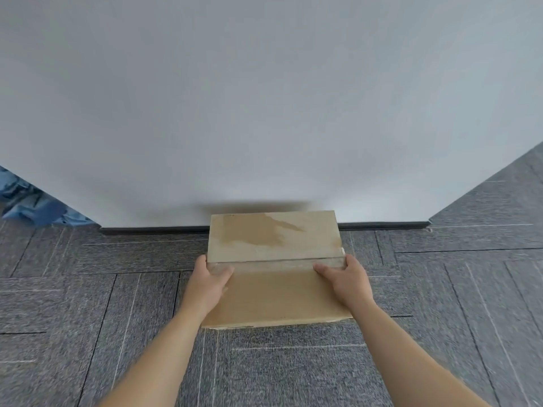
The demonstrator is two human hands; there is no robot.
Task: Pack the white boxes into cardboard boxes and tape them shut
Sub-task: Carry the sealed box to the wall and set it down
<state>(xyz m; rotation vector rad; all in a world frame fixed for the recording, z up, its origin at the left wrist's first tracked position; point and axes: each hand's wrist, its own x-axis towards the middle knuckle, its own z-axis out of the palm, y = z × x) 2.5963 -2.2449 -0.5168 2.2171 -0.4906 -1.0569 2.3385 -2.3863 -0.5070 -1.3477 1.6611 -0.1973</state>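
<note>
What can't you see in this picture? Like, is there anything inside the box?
1. Head view: the inside of the cardboard box is hidden by its closed, taped flaps.
2. The fingertips of the left hand and right hand are hidden behind the box's sides.
3. The blue thing at the left edge is cut off and blurred; I cannot tell what it is.

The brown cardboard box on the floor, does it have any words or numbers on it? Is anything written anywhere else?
No text can be read anywhere.
Closed brown cardboard box: plain flaps, a clear tape strip along the seam, a darker stain, no print.
White wall: blank.
Grey carpet tiles: only lines, no letters.
Crumpled blue material at the far left: no visible writing.
</note>
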